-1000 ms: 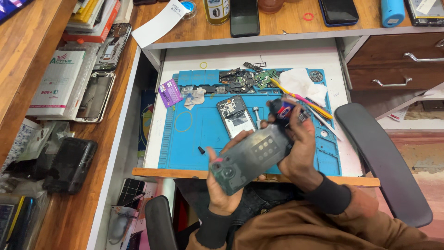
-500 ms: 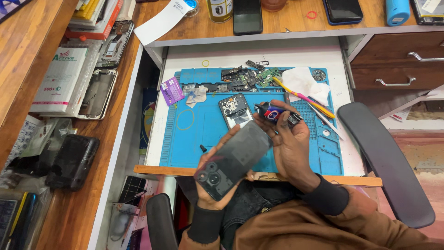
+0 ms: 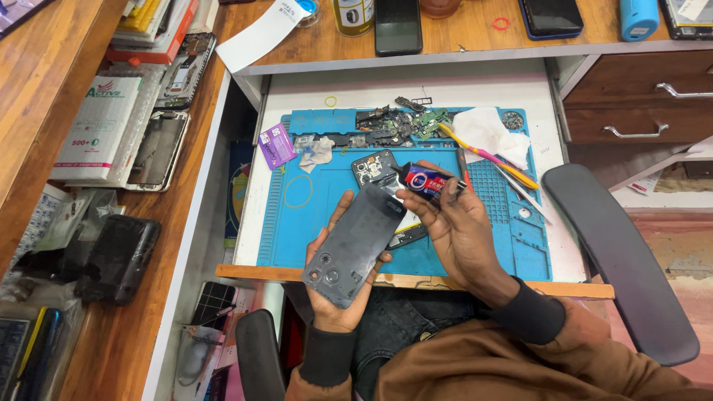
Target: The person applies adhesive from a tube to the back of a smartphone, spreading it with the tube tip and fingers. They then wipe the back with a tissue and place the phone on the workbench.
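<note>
Left hand (image 3: 338, 297) cradles the dark phone back cover (image 3: 355, 245) above the blue mat (image 3: 490, 245), fingers curled under its edges. Right hand (image 3: 460, 230) fingers pinch a small glue tube (image 3: 425, 180), nozzle near the cover's top edge. Judged step: applying adhesive; next calls for a steady, thin bead.

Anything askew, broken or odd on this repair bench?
Only expected repair clutter: the left hand holds a detached phone back cover, the right hand a small glue tube, with loose phone parts heaped on the blue mat.
</note>
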